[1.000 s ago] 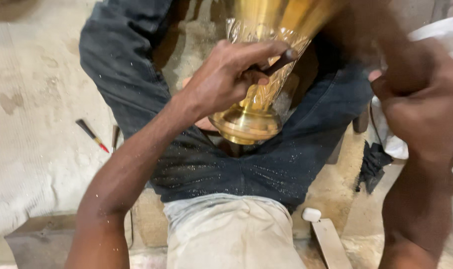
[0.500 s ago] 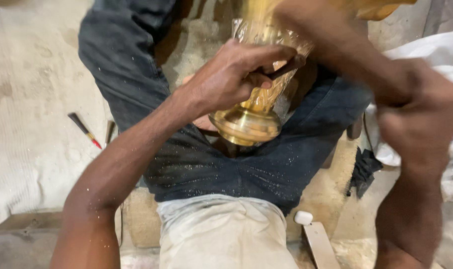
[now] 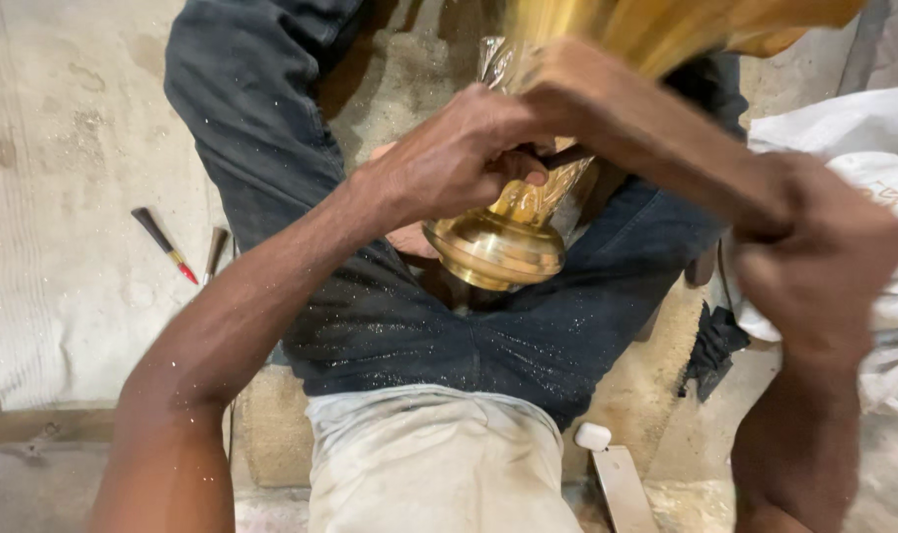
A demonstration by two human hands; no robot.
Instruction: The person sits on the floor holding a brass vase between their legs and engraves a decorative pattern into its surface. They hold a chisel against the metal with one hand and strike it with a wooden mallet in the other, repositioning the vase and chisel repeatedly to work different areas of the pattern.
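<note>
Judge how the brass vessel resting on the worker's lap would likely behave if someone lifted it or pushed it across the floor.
The brass vessel looks like solid polished metal, so probably stiff and heavy for its size. Its glossy, rounded foot suggests it could be slippery and might roll if laid on its side. The left hand grips its narrow stem, a likely secure hold. The right hand is blurred.

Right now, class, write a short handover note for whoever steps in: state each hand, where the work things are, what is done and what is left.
Left hand: closed on a thin dark tool pressed to the brass vessel.
Right hand: raised in a fist at the right, blurred; whether it holds anything cannot be told.
Vessel: lies across the lap, round foot toward the wearer.
Two spare tools lie on the floor, left.
Done: shiny specks dust the trousers.
Left: cannot tell how much.
</note>
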